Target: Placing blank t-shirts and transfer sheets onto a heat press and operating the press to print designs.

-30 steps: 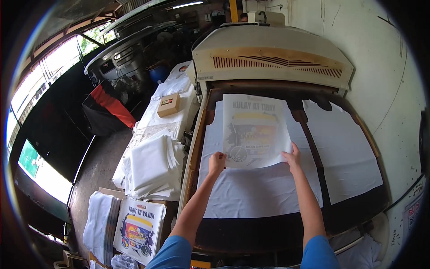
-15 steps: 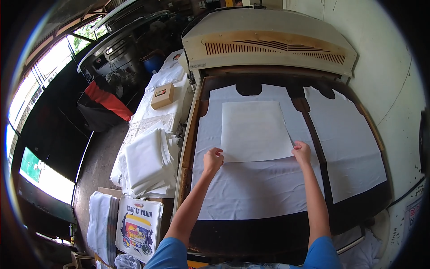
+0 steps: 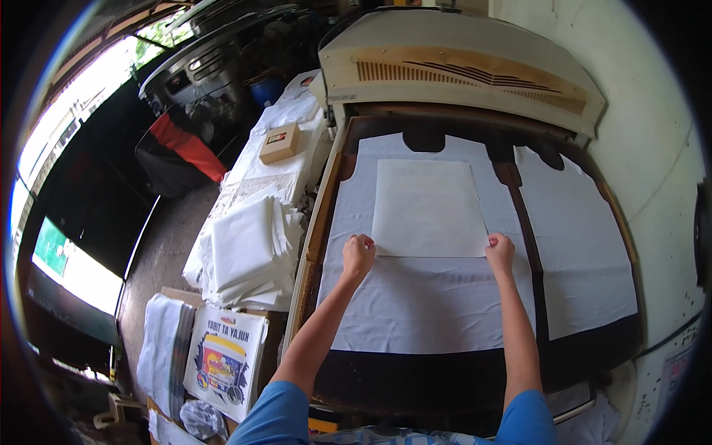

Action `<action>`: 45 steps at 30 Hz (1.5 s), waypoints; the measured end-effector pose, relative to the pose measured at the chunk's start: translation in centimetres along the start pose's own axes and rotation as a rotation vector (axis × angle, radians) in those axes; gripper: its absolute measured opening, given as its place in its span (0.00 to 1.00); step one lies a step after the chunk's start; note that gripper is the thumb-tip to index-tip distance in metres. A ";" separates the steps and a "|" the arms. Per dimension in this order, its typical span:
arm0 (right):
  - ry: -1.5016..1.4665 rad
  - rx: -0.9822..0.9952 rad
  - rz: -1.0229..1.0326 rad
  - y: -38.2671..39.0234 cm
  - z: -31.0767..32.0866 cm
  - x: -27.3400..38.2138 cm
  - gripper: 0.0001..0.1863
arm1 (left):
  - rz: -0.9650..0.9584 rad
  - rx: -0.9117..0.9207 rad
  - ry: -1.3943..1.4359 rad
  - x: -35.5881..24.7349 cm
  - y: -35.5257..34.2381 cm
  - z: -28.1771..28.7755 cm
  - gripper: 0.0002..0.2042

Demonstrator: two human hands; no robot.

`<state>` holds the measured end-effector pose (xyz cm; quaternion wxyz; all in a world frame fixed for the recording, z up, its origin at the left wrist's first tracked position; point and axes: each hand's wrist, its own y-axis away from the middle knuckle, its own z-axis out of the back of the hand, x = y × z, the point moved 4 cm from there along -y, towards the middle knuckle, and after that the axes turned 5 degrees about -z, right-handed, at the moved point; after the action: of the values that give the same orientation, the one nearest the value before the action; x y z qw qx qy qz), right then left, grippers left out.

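Note:
A white paper sheet (image 3: 428, 210) lies over the upper middle of a pale cut fabric panel (image 3: 415, 304). My left hand (image 3: 359, 253) pinches the sheet's near left corner, fingers closed. At the near right corner, my right hand (image 3: 500, 251) has its fingers closed on the same sheet. The panel has a neckline cut-out at its far edge and rests on a dark flat press bed (image 3: 415, 382). Beside it on the right, a second pale fabric panel (image 3: 575, 245) lies on the same bed.
Behind the bed rises a beige vented machine housing (image 3: 467, 78). To the left, a covered table holds a stack of white sheets (image 3: 241, 248) and a small tan box (image 3: 279, 143). Folded cloths (image 3: 163, 352) and a printed sheet (image 3: 225, 363) stand lower left. A pale wall (image 3: 645, 148) borders the right.
The view has shifted slightly. Both hands keep hold of the paper sheet's near corners, and its near edge now looks straighter and flatter against the panel.

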<state>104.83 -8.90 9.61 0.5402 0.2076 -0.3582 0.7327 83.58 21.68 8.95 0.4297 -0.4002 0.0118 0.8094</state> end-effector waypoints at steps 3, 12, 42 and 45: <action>0.032 -0.065 0.098 0.0 0.7 -0.9 0.12 | 0.044 0.019 -0.026 -0.9 1.2 2.1 0.06; -0.285 0.134 -0.071 7.9 12.3 -4.7 0.14 | 0.466 -0.300 -0.371 16.7 21.2 22.0 0.09; -0.565 0.621 -0.445 43.5 15.4 13.9 0.12 | -0.079 -0.344 0.373 -2.5 30.4 35.5 0.08; -0.773 1.026 -0.600 47.1 12.8 15.0 0.32 | -0.195 -0.155 0.570 -14.9 31.3 33.2 0.07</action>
<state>54.55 -16.36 14.30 0.3872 0.7706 -0.0613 0.5024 45.00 3.78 31.18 0.4530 -0.6420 0.0314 0.6178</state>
